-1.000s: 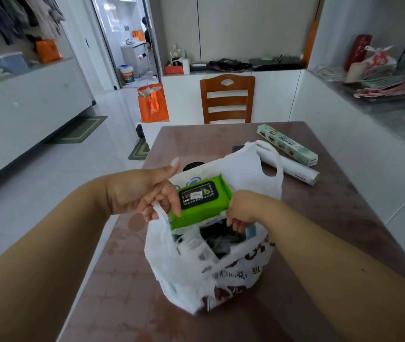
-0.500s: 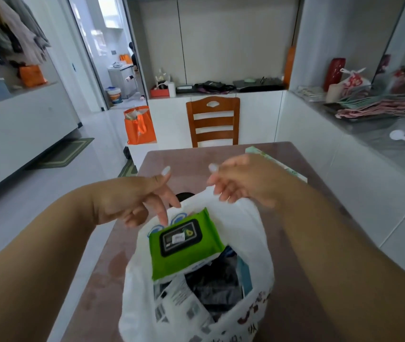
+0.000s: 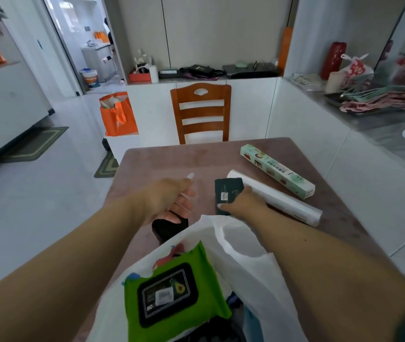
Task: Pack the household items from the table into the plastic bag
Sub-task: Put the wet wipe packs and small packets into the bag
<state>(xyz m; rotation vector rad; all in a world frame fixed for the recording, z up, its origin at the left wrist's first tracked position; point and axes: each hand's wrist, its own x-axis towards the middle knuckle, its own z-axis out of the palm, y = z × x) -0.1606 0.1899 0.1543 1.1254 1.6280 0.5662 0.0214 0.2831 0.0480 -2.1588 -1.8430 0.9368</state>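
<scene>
Both hands have left the bag's mouth since half a second ago and now reach out over the table, while my view has tipped so the bag sits low at 6 o'clock. Nearest me, the white plastic bag [image 3: 250, 265] stands open on the brown table [image 3: 339, 218], and the green wipes pack [image 3: 171, 292] leans out of its mouth with the black label facing up. Dark items lie deeper inside it, too shadowed for me to tell apart.

Just beyond the bag's rim, at 11 o'clock from it, the left hand [image 3: 169, 201] hovers with fingers loosely curled and parted, holding nothing, above a black object [image 3: 169, 228] that rests on the table against the bag. At 12 o'clock from the bag the right hand [image 3: 243, 203] is laid on the near end of a dark green pouch [image 3: 228, 193], thumb on its near left edge and fingers on its right side; I cannot tell whether the grip has closed.

Touching the pouch's right side lies a white roll [image 3: 282, 198], slanting away toward 10 o'clock. Just beside that, farther out, a pale green box [image 3: 276, 171] lies parallel to it. At the far edge, 12 o'clock, a wooden chair [image 3: 201, 112] faces the table, and an orange bag [image 3: 117, 117] stands on a low white surface at 10 o'clock.
</scene>
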